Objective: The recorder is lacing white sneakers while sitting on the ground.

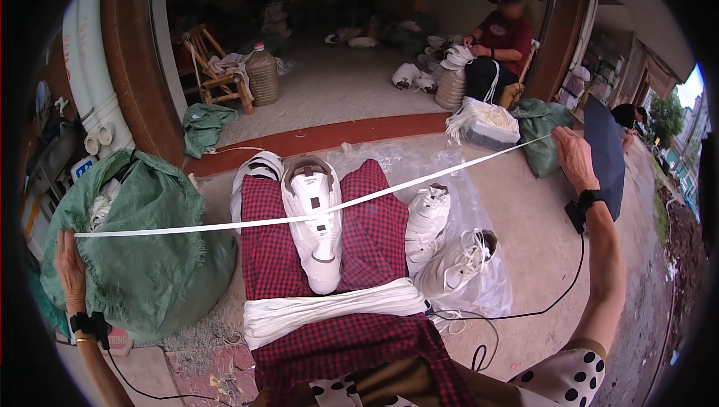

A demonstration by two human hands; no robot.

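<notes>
A long white shoelace [225, 226] is stretched across the view, one end in my left hand [70, 266] and the other in my right hand [575, 156]. The fingers of both hands are closed on it. Under the lace, a white sneaker [314, 246] rests between my legs on a red and black checked cloth [374, 235]; its eyelet area shows no lace. Across my lap lies a bundle of white laces [337, 308]. My left hand is beside a green woven sack [161, 257]. My right hand is raised at the far right, near a dark umbrella-like panel [603, 156].
Laced white sneakers [457, 261] lie on clear plastic sheeting [490, 287] to the right. A tub of laces [487, 126] stands ahead. Beyond it a seated person [505, 40] handles a shoe. Black cables [550, 310] run from both wrists.
</notes>
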